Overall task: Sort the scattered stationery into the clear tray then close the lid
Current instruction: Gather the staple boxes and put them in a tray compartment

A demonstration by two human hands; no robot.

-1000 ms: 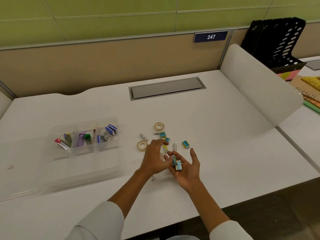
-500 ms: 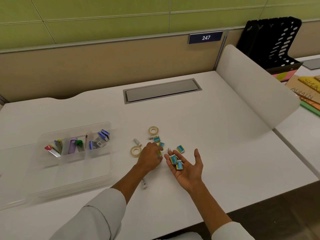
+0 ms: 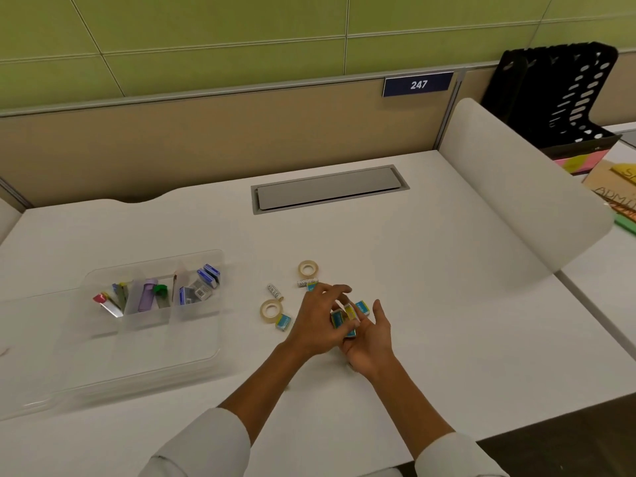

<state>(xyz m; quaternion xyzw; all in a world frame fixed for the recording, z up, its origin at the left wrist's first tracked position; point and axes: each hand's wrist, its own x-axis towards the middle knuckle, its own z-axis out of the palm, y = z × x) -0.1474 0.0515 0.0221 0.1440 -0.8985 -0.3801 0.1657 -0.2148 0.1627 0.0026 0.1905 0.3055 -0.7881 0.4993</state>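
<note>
Left hand [image 3: 315,321] pinching small box [image 3: 350,311] — right hand [image 3: 370,342] palm-up, cupping boxes [image 3: 338,319]

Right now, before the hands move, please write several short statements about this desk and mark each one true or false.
1. Two tape rolls, one and another, lie on the desk. True.
2. The clear tray has its lid closed. False: it is open, with items visible in its far compartments.
3. The right hand, palm up, carries small blue boxes. True.
4. The left hand rests inside the tray. False: it is over the right palm.
5. The sign reads 742. False: it reads 247.
</note>
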